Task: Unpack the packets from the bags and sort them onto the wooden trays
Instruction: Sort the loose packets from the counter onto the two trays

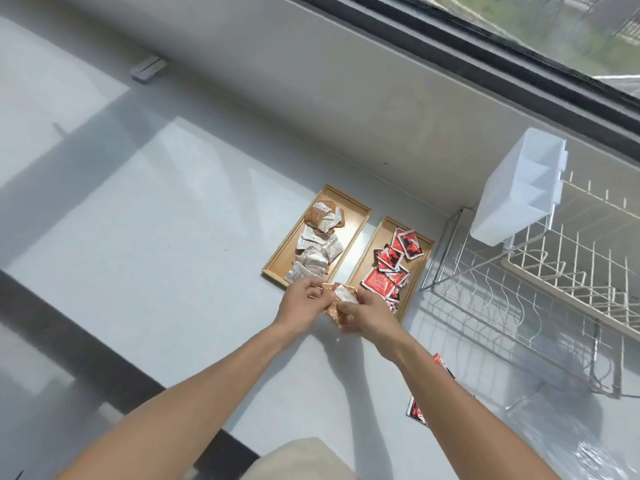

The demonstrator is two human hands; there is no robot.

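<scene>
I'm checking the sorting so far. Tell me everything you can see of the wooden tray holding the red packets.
The right wooden tray is a shallow, light-wood rectangle with a low raised rim, lying flat on the pale counter, angled beside the other tray without touching. Red packets with black and white print lie overlapping in it. Its near end is partly hidden by the right hand. The wire rack stands close on its right.

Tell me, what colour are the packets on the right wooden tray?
Red with black, in the head view: packets.

The pale counter (173, 237) is seen to carry two trays (353, 216) by its back edge; a rack (519, 306) is set rightward; a red bag (417, 410) lies nearer.
</scene>
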